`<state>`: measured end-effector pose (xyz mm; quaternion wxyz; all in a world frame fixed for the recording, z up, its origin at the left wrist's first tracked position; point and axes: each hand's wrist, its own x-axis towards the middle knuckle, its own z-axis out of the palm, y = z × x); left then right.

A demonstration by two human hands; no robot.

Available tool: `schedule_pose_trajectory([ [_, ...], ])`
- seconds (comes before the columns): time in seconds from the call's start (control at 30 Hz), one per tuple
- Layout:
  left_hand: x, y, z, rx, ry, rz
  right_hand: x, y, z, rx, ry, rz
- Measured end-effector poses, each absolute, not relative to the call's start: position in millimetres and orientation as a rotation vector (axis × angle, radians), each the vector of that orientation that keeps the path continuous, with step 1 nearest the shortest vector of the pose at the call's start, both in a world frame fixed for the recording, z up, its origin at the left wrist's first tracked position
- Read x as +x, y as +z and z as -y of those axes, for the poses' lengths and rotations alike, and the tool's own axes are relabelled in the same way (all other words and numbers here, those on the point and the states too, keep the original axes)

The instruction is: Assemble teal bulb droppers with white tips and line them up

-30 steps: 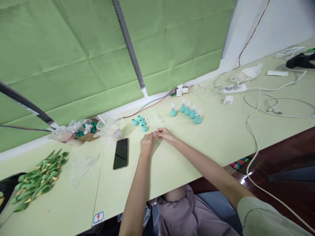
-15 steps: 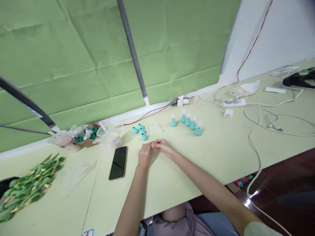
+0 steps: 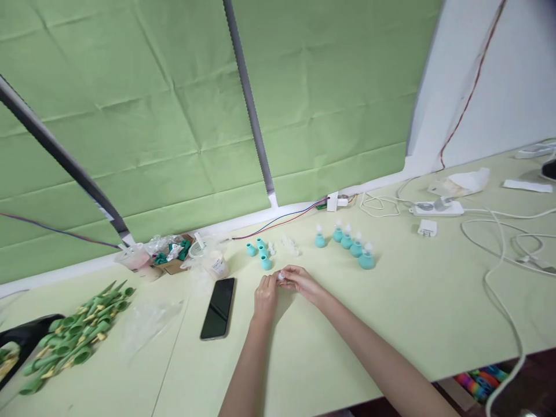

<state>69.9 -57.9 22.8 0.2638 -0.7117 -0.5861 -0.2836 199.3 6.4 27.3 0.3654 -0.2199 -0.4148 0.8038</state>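
My left hand (image 3: 266, 295) and my right hand (image 3: 300, 282) meet over the table, fingertips pinched together on a small whitish piece (image 3: 281, 276). The fingers cover most of it, so its full shape is hidden. Just beyond my left hand stand several small teal pots (image 3: 266, 263) with open tops. Beside them lie small white pieces (image 3: 271, 249) and some clear plastic pieces (image 3: 290, 245). Farther right, several teal pots (image 3: 366, 260) carry white bulb-like tops, and one such pot (image 3: 320, 240) stands slightly apart from that row.
A black phone (image 3: 218, 308) lies left of my hands. Beyond it are a white tub (image 3: 216, 265), a plastic cup (image 3: 138, 263) and a small cardboard box (image 3: 172, 266). Green tube-like parts (image 3: 78, 330) are heaped far left. A power strip (image 3: 438, 208) and white cables (image 3: 499, 260) lie right.
The camera view has shifted, so everything sits lower and farther right in the picture. Both hands stay together at the whitish piece, which shows a little more between the fingers.
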Motion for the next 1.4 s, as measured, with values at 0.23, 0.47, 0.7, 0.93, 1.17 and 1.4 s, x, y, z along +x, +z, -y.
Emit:
schedule_pose_trajectory([
  [0.23,64.7,22.1,58.0,-1.924,-0.686,1.542,202.5,28.7,-7.1,-0.522,2.084,1.076],
  [0.47,60.3,23.6,61.2,-2.032,-0.471,1.458,203.4,18.1,-10.1,-0.506,2.195,1.038],
  [0.7,64.5,26.9,59.3,-2.099,-0.425,1.470,205.7,11.3,-14.9,-0.564,2.231,1.057],
  [0.93,70.1,23.8,58.1,-2.099,-0.487,1.489,209.0,21.2,-11.9,-0.564,2.247,1.051],
  [1.17,78.6,23.5,55.5,-1.991,-0.770,1.630,210.4,17.9,-15.5,-0.488,2.219,1.046],
  [1.4,74.1,17.8,52.0,-1.943,-0.748,1.608,208.0,18.2,-16.4,-0.686,2.012,1.136],
])
